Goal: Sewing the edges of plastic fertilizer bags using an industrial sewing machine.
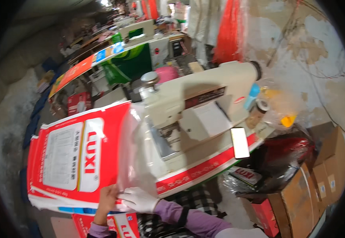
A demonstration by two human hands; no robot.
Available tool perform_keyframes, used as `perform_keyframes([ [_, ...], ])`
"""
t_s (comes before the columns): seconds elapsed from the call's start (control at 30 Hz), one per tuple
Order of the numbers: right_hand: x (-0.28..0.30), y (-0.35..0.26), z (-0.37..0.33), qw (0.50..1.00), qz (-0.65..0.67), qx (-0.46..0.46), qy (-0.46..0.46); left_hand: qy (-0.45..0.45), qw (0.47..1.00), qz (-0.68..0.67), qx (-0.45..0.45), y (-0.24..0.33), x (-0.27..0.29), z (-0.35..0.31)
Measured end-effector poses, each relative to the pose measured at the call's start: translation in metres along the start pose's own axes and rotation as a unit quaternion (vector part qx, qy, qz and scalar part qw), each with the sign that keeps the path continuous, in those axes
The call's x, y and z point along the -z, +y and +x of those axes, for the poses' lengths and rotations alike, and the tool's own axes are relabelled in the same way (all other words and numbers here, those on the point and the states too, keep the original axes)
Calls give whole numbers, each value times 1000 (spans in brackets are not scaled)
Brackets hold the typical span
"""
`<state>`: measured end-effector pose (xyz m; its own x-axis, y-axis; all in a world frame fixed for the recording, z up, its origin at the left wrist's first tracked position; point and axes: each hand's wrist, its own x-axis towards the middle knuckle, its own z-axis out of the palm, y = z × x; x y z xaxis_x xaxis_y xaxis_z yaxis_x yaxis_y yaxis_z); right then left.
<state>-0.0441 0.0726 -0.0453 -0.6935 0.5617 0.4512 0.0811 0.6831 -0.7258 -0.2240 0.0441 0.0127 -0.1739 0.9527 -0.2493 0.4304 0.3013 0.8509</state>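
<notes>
A stack of red and white printed packaging sacks lies to the left of a cream industrial sewing machine. At the near right corner of the top sack, my bare left hand has its fingers closed on the edge. My right hand, in a white glove, is right beside it, fingers pressed together at the same edge. A translucent, whitish sheet-like side of the sack spreads toward the machine's needle area. The exact grip of the fingertips is partly hidden.
On the machine bed are a bright-screened phone and a lidded jar. Cardboard boxes and plastic-wrapped packs sit at the right. Another sewing machine stands farther back. More red sacks lie near my lap.
</notes>
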Motion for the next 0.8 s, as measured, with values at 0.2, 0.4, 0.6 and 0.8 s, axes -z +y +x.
perform_keyframes([
  [0.2, 66, -7, 2, 933, 332, -115, -77, 7, 987, 126, -99, 43, 1, -3],
  [0.4, 134, 46, -71, 884, -315, -134, 319, 79, 963, 201, -163, 43, -1, -28],
  [0.6, 313, 87, -231, 569, -401, -632, 341, 54, 979, 139, -141, 33, -26, -23],
  [0.8, 314, 96, -193, 547, -303, -715, 313, 62, 974, 155, -153, 17, -27, -15],
])
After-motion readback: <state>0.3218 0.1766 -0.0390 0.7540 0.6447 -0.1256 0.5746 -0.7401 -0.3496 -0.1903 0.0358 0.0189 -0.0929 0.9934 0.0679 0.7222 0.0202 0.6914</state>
